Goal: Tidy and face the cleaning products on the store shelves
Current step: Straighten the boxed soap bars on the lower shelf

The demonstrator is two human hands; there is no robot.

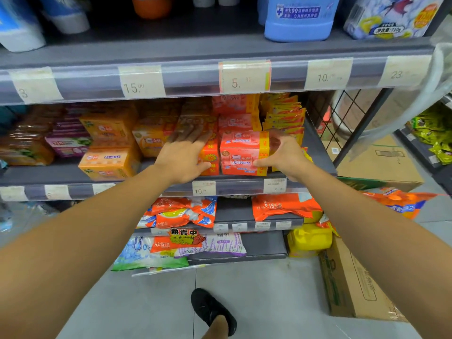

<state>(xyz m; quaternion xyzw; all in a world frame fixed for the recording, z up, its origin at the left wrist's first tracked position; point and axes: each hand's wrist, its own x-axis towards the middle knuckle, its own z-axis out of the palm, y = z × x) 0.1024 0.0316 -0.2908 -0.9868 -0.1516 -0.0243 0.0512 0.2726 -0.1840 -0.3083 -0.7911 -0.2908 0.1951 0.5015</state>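
A pink-and-red soap pack (241,152) stands at the front of the middle shelf (61,173), with more of the same stacked behind it. My right hand (285,156) grips its right side, thumb across the front face. My left hand (182,159) lies over the orange soap pack (210,152) just to the left, fingers spread on its top and thumb at its front. Both packs sit side by side and touch.
Orange soap boxes (108,162), purple packs (67,143) and yellow sachets (285,116) fill the same shelf. Blue detergent bottle (299,18) stands above. Detergent bags (178,212) lie on lower shelves. Cardboard boxes (354,285) sit on the floor at right; my black shoe (211,310) is below.
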